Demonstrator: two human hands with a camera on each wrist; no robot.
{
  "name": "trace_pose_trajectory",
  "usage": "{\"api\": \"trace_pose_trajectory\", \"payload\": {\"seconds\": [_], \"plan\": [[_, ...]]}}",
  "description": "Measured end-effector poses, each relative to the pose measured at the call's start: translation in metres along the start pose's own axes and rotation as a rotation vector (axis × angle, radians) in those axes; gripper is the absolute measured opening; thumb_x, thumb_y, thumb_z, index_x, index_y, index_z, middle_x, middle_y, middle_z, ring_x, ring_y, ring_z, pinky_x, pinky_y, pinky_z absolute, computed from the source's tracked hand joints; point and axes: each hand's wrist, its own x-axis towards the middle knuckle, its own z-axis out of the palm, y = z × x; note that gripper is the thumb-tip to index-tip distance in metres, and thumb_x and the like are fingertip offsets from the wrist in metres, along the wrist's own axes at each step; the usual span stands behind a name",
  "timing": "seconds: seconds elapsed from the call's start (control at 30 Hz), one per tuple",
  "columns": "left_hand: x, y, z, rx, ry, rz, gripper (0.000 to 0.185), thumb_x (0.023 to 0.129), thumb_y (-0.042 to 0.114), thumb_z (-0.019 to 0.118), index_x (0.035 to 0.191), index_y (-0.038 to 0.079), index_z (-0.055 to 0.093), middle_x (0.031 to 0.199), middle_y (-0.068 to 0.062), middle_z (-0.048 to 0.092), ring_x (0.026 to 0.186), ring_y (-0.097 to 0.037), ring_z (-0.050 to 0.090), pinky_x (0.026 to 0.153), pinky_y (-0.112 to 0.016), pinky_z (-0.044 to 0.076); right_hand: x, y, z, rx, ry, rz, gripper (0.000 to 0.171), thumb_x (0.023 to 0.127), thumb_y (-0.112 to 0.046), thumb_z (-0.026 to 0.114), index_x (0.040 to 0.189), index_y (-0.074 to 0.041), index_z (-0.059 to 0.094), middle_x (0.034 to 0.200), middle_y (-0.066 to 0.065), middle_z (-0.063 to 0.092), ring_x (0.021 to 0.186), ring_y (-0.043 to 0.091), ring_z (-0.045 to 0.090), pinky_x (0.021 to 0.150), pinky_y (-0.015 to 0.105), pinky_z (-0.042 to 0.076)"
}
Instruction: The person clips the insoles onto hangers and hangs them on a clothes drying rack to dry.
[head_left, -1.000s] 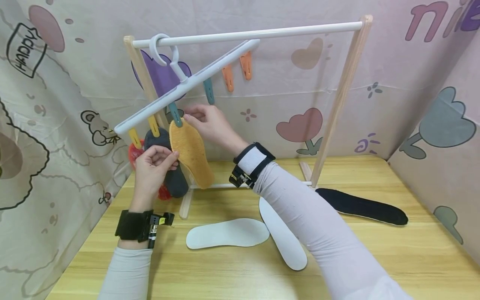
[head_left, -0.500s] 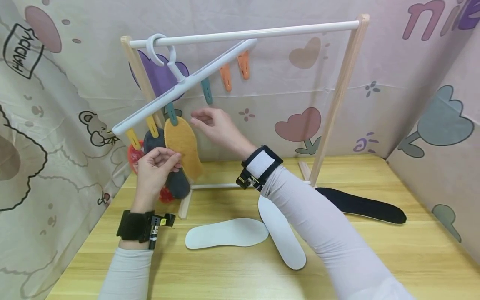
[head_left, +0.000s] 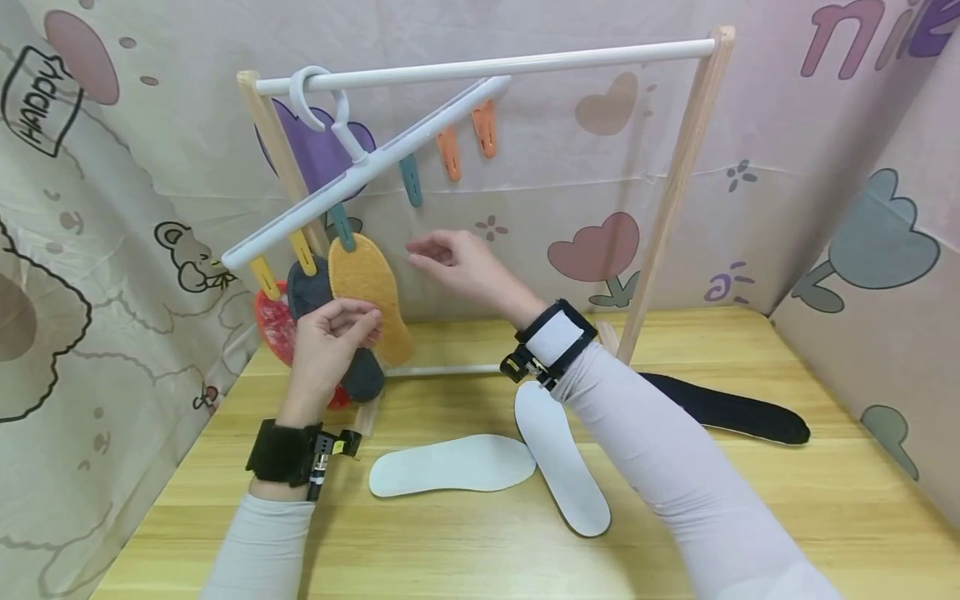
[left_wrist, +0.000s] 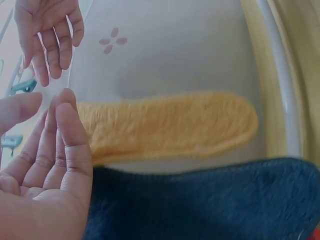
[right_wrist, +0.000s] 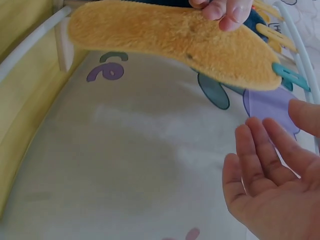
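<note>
Pale wooden planks made up the counter (head_left: 480, 533) across the lower frame, walled in by a cartoon-printed cloth backdrop (head_left: 120, 208). Nearest the camera, at lower centre, two flat white foam insoles (head_left: 453, 465) lay on it with their ends touching, and a long black insole (head_left: 731, 410) lay at right, partly behind the right sleeve. Further in, at centre left, the left hand (head_left: 333, 337) was raised with its grip pinched on the side edge of a fuzzy mustard-yellow insole (head_left: 369, 287), fingertips pressed on its pile. That insole hung by its top from a teal plastic clip (head_left: 343, 228) on a tilted white clip hanger (head_left: 360, 171), with a dark grey insole (head_left: 315, 292) and a red one (head_left: 273, 329) hanging just behind it. The right hand (head_left: 461, 262), at frame centre, hovered just beside the yellow insole, grip apart, fingers relaxed, touching nothing. Farthest back, the hanger's hook hung on the white rail of a wooden-legged rack (head_left: 678, 192) in the upper frame.
</note>
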Motion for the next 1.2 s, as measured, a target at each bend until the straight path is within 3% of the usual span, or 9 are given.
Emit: {"api": "trace_pose_trajectory", "payload": {"seconds": [0.57, 0.7, 0.9, 1.07, 1.2], "plan": [[-0.005, -0.007, 0.037, 0.056, -0.173, -0.028, 0.023, 0.103, 0.019, 0.075, 0.117, 0.001, 0.075, 0.090, 0.005, 0.078, 0.081, -0.014, 0.078, 0.074, -0.028, 0.066, -0.047, 0.034, -0.031, -0.141, -0.175, 0.015, 0.034, 0.110, -0.023, 0.063, 0.138, -0.004, 0.070, 0.131, 0.012, 0.076, 0.119, 0.029, 0.074, 0.105, 0.043, 0.060], [-0.006, -0.005, 0.049, 0.043, -0.205, -0.046, 0.022, 0.103, 0.020, 0.076, 0.116, 0.003, 0.076, 0.093, -0.001, 0.078, 0.081, -0.016, 0.078, 0.075, -0.028, 0.066, -0.059, 0.043, -0.037, -0.149, -0.187, 0.035, 0.034, 0.109, -0.023, 0.064, 0.138, -0.004, 0.070, 0.130, 0.012, 0.077, 0.118, 0.028, 0.074, 0.105, 0.044, 0.059], [-0.006, -0.006, 0.069, 0.038, -0.261, 0.013, 0.018, 0.102, 0.012, 0.075, 0.114, -0.001, 0.076, 0.095, -0.015, 0.078, 0.079, -0.020, 0.078, 0.074, -0.028, 0.066, -0.076, 0.055, -0.045, -0.165, -0.193, 0.061, 0.034, 0.109, -0.023, 0.063, 0.138, -0.005, 0.070, 0.128, 0.012, 0.077, 0.117, 0.026, 0.074, 0.107, 0.047, 0.058], [-0.008, -0.004, 0.087, 0.035, -0.297, 0.006, 0.016, 0.101, 0.011, 0.075, 0.112, -0.001, 0.076, 0.096, -0.019, 0.078, 0.079, -0.020, 0.078, 0.074, -0.028, 0.066, -0.089, 0.062, -0.053, -0.163, -0.194, 0.084, 0.035, 0.110, -0.022, 0.063, 0.139, -0.005, 0.069, 0.130, 0.012, 0.076, 0.119, 0.027, 0.073, 0.108, 0.048, 0.058], [-0.010, -0.004, 0.103, 0.030, -0.335, 0.007, 0.017, 0.101, 0.011, 0.075, 0.112, -0.002, 0.076, 0.097, -0.022, 0.078, 0.081, -0.031, 0.079, 0.073, -0.033, 0.067, -0.101, 0.070, -0.060, -0.160, -0.185, 0.106, 0.034, 0.110, -0.022, 0.063, 0.139, -0.005, 0.069, 0.131, 0.012, 0.076, 0.120, 0.027, 0.073, 0.107, 0.050, 0.058]]}}
